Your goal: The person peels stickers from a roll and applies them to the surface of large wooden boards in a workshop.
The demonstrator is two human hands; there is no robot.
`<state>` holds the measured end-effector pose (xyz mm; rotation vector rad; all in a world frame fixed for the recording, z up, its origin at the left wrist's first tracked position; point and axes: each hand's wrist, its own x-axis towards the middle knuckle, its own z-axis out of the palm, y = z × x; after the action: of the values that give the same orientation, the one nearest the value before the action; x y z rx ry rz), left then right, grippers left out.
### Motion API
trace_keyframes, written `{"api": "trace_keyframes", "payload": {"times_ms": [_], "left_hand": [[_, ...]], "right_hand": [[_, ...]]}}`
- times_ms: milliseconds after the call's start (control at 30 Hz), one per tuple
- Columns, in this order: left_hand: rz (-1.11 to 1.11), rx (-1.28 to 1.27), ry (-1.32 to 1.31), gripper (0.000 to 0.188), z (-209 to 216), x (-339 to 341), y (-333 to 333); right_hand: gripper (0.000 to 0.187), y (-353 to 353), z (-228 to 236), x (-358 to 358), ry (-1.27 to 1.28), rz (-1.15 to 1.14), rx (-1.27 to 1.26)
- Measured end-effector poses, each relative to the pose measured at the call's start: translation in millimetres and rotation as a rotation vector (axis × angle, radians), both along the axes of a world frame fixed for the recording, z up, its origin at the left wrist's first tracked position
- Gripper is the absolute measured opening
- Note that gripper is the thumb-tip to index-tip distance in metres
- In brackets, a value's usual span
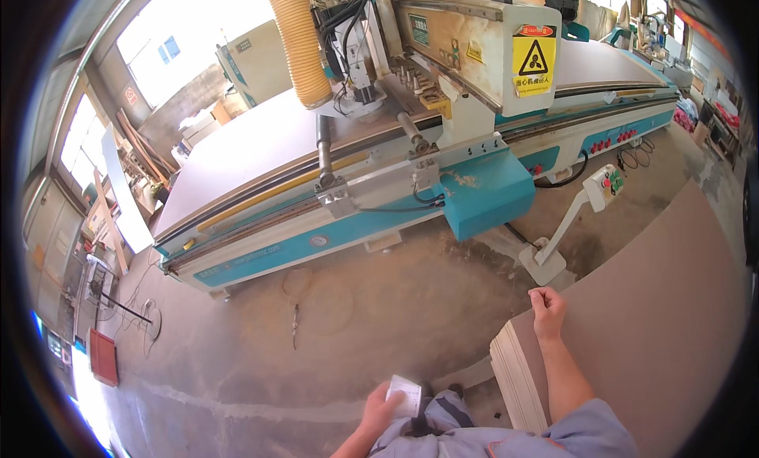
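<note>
Bright workshop windows (pixel 202 43) are glowing behind a teal-and-white gantry router (pixel 482 193) as the left grip (pixel 379 408) is grasping a white paper slip (pixel 406 395) before the legs (pixel 449 411); the right grip (pixel 548 312) is appearing clenched over stacked brown boards (pixel 648 308), any contents impossible to tell.

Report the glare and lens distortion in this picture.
Head view: the upper-left window is washed out white; fisheye bows the far edge of the board stack; black fills the corners; the white paper in the left hand is bright, its details unclear.
</note>
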<state>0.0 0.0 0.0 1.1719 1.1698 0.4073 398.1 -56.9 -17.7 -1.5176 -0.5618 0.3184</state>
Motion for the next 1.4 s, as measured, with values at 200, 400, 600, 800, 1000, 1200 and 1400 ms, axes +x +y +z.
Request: {"api": "trace_keyframes", "payload": {"times_ms": [200,400,600,800,1000,1200,1400], "left_hand": [[-0.152,0.082,0.029,0.038,-8.3,67.8,10.3],[-0.183,0.1,0.072,0.039,0.5,106.2,5.3],[-0.205,0.107,0.059,0.04,4.5,144.5,-3.8],[-0.212,0.101,0.035,0.038,5.4,186.2,-17.1],[-0.219,0.073,-0.001,0.037,-1.2,224.1,-29.3],[-0.277,0.152,0.07,0.037,1.7,252.6,-36.1],[-0.247,0.137,0.043,0.037,3.1,267.7,-44.1]], "right_hand": [[0.011,-6.3,12.8,49.6,-0.022,-0.013,0.018],[0.01,-17.4,6.1,74.7,0.005,-0.003,0.035],[0.009,-25.6,3.8,107.6,0.028,0.002,0.06],[0.009,-36.2,7.5,142.3,0.036,0.01,0.069],[0.008,-46.3,4.4,176.2,0.023,0.013,0.065],[0.008,-52.7,8.6,201.7,0.018,0.018,0.073],[0.008,-56.7,10.7,216.3,0.023,0.022,0.081]]}}
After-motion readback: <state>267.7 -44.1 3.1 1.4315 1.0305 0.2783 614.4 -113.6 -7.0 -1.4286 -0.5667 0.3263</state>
